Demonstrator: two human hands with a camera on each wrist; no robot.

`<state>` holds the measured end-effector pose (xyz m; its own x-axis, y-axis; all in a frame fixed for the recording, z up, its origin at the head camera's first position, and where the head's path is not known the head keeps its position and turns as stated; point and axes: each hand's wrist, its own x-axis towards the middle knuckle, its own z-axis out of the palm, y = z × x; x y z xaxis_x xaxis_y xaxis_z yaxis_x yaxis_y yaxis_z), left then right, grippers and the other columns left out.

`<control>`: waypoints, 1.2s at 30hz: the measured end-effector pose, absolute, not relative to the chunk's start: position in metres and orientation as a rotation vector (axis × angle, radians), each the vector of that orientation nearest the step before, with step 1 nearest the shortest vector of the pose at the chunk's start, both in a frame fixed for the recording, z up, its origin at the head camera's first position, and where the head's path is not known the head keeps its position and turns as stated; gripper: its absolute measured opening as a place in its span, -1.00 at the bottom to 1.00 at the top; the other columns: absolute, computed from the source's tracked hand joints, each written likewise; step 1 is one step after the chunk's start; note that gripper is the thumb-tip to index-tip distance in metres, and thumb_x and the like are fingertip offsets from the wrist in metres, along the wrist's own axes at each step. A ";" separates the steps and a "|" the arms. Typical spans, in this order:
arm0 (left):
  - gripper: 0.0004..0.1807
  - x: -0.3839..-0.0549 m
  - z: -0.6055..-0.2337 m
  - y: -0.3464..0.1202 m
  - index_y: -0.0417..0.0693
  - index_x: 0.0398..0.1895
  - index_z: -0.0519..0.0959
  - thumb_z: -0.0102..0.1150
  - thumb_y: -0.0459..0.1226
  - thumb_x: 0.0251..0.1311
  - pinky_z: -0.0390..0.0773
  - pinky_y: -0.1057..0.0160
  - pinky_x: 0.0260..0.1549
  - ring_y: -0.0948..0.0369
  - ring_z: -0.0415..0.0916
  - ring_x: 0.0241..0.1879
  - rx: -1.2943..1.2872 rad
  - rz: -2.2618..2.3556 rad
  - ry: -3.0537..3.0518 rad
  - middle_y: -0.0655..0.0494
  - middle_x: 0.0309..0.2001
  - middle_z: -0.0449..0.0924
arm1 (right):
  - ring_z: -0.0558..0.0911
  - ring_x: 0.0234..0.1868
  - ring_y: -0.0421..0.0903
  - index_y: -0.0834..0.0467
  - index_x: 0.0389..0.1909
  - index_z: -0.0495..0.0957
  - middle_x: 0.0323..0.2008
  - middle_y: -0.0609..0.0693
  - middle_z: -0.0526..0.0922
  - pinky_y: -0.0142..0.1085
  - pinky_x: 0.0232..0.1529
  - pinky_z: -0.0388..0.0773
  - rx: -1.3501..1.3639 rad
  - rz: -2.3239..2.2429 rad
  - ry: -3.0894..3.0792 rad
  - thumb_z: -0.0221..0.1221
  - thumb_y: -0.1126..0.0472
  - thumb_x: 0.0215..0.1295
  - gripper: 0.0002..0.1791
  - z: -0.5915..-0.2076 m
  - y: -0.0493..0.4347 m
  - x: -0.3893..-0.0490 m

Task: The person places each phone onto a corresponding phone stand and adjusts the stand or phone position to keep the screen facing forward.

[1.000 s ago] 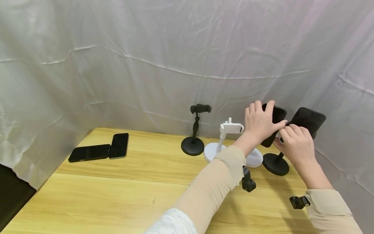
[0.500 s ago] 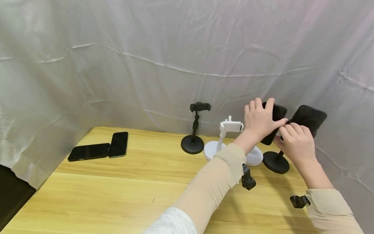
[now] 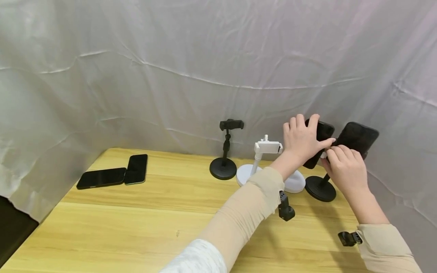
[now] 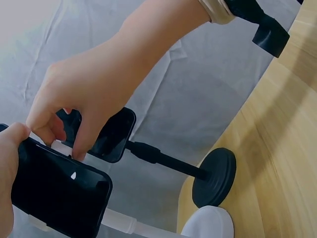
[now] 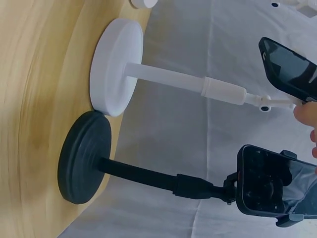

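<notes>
My left hand [image 3: 300, 138] grips a black smartphone [image 3: 324, 131], its fingers spread over the top and the thumb along the right edge. That phone sits at the head of a white phone stand [image 5: 168, 78], whose round base [image 3: 295, 182] rests on the table. My right hand [image 3: 348, 168] pinches the stand's white clamp [image 4: 62, 148] at the phone's edge, between thumb and fingers. Just to the right, a second smartphone [image 3: 358, 136] is held in the clamp of a black phone stand [image 5: 143, 173]. My right hand partly covers this stand in the head view.
Left of my hands stand another white phone stand [image 3: 268, 147] and a black one [image 3: 223, 168], both without a phone. Two smartphones, one lying crosswise [image 3: 101, 178] and one lengthwise [image 3: 136, 168], are at the table's left. A grey curtain [image 3: 191, 102] hangs behind the wooden table [image 3: 136, 220].
Both hands stay at the same phone and stand. My right fingers have shifted slightly, and a bit of white clamp now shows beside them. The head view has drifted a little.
</notes>
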<state>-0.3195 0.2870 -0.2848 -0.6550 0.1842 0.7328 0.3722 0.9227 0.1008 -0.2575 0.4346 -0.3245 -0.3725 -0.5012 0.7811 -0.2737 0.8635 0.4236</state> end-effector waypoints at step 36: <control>-0.07 -0.322 -0.293 0.287 0.35 0.22 0.36 -0.20 0.63 -0.13 0.35 0.31 -0.26 0.29 0.39 -0.21 -0.385 -0.289 -2.241 0.27 -0.06 0.44 | 0.59 -0.27 0.26 0.37 -0.42 0.46 -0.43 0.29 0.63 0.08 -0.31 0.45 0.410 -0.200 -1.998 0.34 0.42 0.01 -0.78 -0.330 0.423 -0.261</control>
<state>-0.3220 0.2870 -0.2925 -0.6136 0.1779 0.7693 0.3670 0.9269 0.0784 -0.2606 0.4227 -0.3304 -0.4021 -0.3713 0.8369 -0.1979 0.9277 0.3165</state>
